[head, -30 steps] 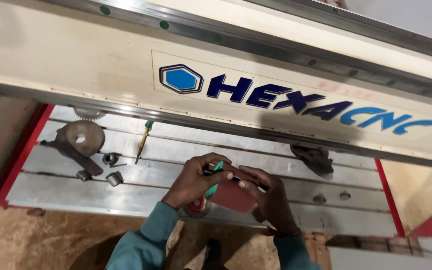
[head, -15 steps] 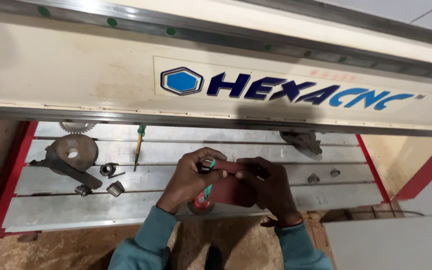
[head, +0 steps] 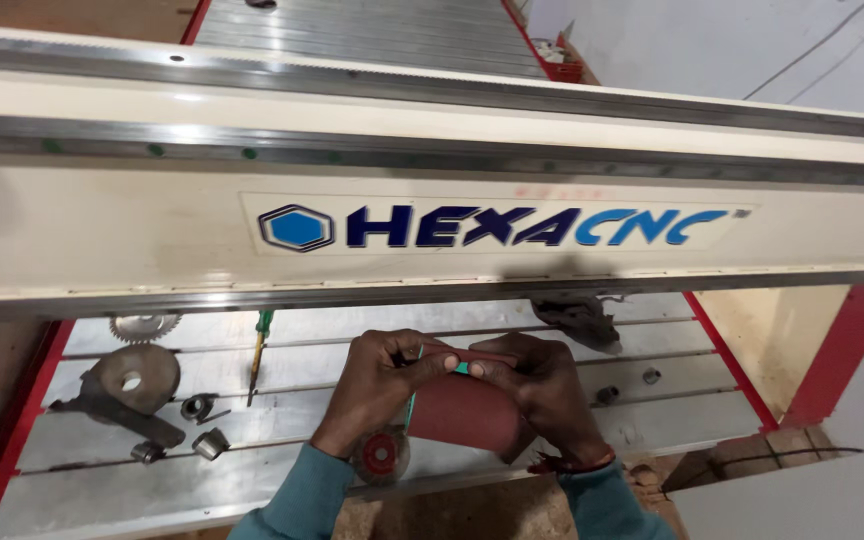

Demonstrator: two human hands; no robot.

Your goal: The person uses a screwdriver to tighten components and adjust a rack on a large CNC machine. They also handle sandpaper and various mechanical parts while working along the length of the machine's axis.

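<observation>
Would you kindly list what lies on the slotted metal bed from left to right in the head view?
Round metal plate with a hole → green-handled screwdriver → left hand → reddish-brown sheet → right hand → dark metal clamp → small nut.

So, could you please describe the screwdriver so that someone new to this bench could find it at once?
Start at the cream gantry beam across the slotted metal table. Just below it, left of the left hand, the screwdriver lies nearly upright in the picture. Its green handle and thin shaft set it apart from the grey round plate and small nuts beside it.
</observation>
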